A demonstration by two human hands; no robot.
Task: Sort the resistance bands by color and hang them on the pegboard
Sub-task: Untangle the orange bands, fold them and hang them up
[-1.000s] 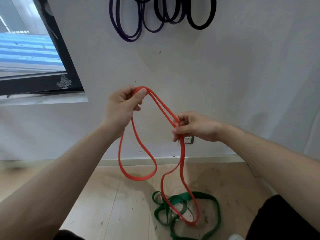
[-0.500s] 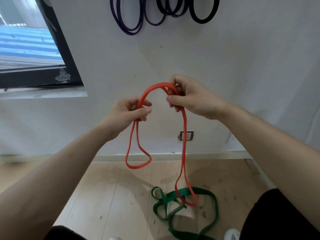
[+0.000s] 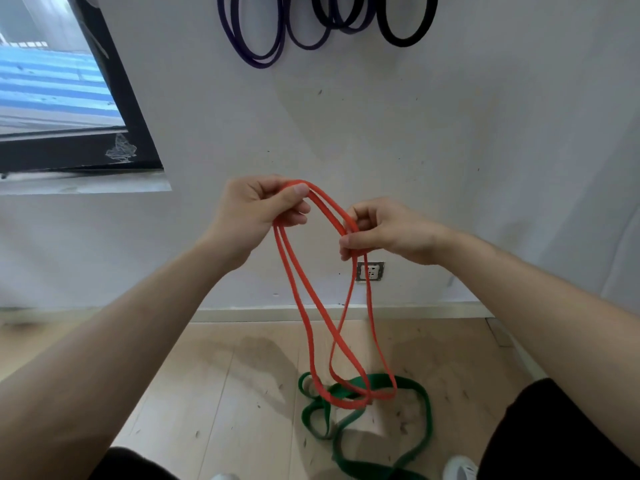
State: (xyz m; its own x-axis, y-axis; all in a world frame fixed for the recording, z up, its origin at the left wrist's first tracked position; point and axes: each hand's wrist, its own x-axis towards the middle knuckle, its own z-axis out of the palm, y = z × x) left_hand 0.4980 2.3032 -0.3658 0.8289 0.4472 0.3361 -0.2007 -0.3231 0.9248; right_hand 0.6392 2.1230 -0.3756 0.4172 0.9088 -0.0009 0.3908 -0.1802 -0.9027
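Note:
A thin red resistance band (image 3: 304, 306) hangs doubled in front of me, its loops dangling just above the floor. My left hand (image 3: 258, 211) pinches the top of the fold between thumb and fingers. My right hand (image 3: 384, 230) grips the two strands a little lower and to the right. A wide green band (image 3: 408, 441) lies in a heap on the wooden floor below. On the white wall above hang purple bands (image 3: 258, 46) and a black band (image 3: 403, 32); their hooks are cut off by the top edge.
A dark-framed window (image 3: 114, 109) with a white sill fills the upper left. A wall socket (image 3: 370, 271) sits low on the wall behind the red band. My dark-clothed legs and a white shoe (image 3: 459, 467) show at the bottom edge.
The red band is now folded double. My left hand rose to take the top of the fold, and my right hand dropped lower to grip the strands at the right.

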